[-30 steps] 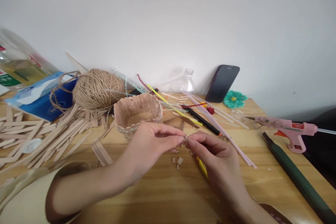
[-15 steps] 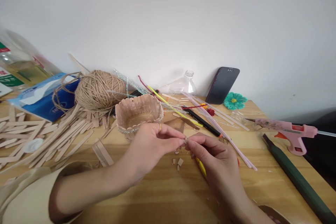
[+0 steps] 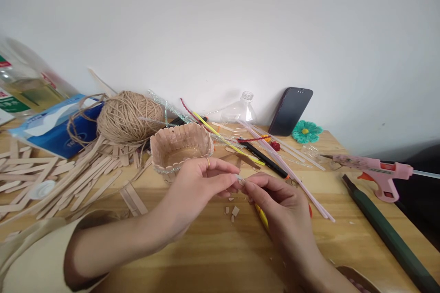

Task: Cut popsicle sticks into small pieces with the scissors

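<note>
My left hand (image 3: pixel 201 185), with a ring on one finger, pinches one side of a small pale piece (image 3: pixel 240 180). From the other side my right hand (image 3: pixel 285 206) grips it between thumb and forefinger. The piece is too small to name; it looks light and whitish. Just behind my left hand stands a little basket (image 3: pixel 161 152) made of craft sticks, its rim trimmed with a glittery strand. Cut wood bits (image 3: pixel 235 211) lie on the table below my fingertips. A yellow-handled tool (image 3: pixel 261 218) lies partly hidden under my right hand.
Loose craft sticks (image 3: pixel 99 171), a twine ball (image 3: pixel 129 116) and a blue tissue pack (image 3: pixel 65 139) crowd the left. Behind are pipe cleaners, a clear bottle top (image 3: pixel 240 111) and a leaning phone (image 3: pixel 291 112). At right lie a pink glue gun (image 3: pixel 381 168) and a dark green tool (image 3: pixel 385 233).
My left fingertips have shifted slightly back, and more of the small pale piece shows between the hands. My right hand stays almost in place.
</note>
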Motion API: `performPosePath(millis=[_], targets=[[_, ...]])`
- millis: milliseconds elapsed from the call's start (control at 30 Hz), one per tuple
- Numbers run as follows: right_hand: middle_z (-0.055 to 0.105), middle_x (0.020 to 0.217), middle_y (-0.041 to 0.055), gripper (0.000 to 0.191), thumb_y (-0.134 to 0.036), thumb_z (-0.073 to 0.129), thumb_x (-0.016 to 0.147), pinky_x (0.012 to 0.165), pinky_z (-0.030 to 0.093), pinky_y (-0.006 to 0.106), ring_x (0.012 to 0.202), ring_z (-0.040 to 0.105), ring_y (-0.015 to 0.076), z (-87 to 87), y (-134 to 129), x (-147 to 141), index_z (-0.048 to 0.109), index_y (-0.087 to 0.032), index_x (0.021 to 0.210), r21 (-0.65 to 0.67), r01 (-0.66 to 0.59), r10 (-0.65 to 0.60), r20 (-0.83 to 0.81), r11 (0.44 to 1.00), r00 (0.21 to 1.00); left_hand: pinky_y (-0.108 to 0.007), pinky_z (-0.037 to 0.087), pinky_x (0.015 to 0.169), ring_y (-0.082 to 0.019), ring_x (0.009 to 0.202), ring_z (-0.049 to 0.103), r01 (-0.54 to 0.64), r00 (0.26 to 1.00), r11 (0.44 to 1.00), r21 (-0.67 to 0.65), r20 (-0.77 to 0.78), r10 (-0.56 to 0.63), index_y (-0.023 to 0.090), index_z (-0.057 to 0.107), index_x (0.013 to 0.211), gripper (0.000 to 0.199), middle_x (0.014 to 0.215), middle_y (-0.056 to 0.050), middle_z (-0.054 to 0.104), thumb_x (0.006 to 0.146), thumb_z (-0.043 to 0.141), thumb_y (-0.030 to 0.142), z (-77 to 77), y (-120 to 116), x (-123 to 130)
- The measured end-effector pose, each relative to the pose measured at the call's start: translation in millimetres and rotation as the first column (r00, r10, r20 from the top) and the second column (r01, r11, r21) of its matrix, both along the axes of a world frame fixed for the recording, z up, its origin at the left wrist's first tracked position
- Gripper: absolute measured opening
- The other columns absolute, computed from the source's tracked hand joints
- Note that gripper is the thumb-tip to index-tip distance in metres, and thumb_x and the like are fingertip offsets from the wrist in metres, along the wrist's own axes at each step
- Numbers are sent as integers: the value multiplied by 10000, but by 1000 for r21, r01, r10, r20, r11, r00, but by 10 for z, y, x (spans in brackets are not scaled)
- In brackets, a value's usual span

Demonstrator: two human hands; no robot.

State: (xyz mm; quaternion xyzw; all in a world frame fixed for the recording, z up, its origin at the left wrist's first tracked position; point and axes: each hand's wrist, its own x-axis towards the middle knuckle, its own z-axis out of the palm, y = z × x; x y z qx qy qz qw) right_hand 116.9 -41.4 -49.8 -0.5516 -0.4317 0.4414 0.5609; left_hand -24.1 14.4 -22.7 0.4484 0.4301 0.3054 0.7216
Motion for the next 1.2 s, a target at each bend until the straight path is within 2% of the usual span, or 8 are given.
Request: performPosePath(millis=[233,500,667,800,933,1000,1100,1200], targets=[[626,589,-32,90,-275,699,720,548,432,202,568,534,108,-30,-2,15,708,-211,658,-37,0,-1,-40,999,999,-214,437,604,-108,622,557,45,998,997,65,-45,-42,156,679,674,51,634,14,657,630,692,178,-24,5,1],[591,560,-43,95,-293,716,706,517,390,196,534,481,94,-57,4,10,705,-214,653,-51,-5,-1,-124,999,992,-211,430,585,-107,600,548,51,996,994,98,-81,-43,164,669,655,18,618,21,639,647,677,179,-9,8,-11],[590,574,-35,114,-319,720,703,508,387,199,532,467,95,-86,-1,23,699,-210,675,-63,9,-18,-141,998,990,-225,469,578,-132,632,584,50,997,995,82,-69,-45,163,665,646,39,632,9,646,652,674,200,-5,19,-10],[617,613,-26,93,-297,692,729,531,415,209,567,506,112,-54,-22,18,686,-217,682,-8,25,-26,-32,1000,999,-224,479,575,-137,649,593,60,997,995,76,-52,-56,160,668,652,65,653,1,661,651,687,222,-11,14,-5],[639,676,-24,69,-203,647,763,579,429,215,629,546,127,10,-67,3,670,-234,706,171,45,-89,256,984,963,-212,475,576,-123,633,579,78,996,994,71,-41,-75,159,673,656,77,644,7,656,655,694,232,-11,8,-6],[639,679,-20,85,-178,631,775,587,430,222,631,553,129,29,-83,-3,664,-232,717,226,25,-103,340,974,935,-211,470,575,-117,616,568,80,996,994,69,-37,-78,156,671,649,82,634,10,647,655,695,234,-13,9,-8],[644,675,-10,73,-204,628,779,582,438,234,627,565,138,42,-75,-7,663,-222,717,191,8,-75,348,982,935,-227,460,576,-119,597,556,80,996,994,69,-47,-77,152,663,634,100,621,6,636,652,696,244,-18,13,-9],[647,662,-4,84,-256,642,761,558,443,233,616,567,144,46,-41,-10,673,-212,697,100,10,-37,265,995,964,-233,450,576,-123,606,556,79,996,995,58,-41,-77,149,652,631,111,628,0,635,651,699,248,-29,13,-8]])
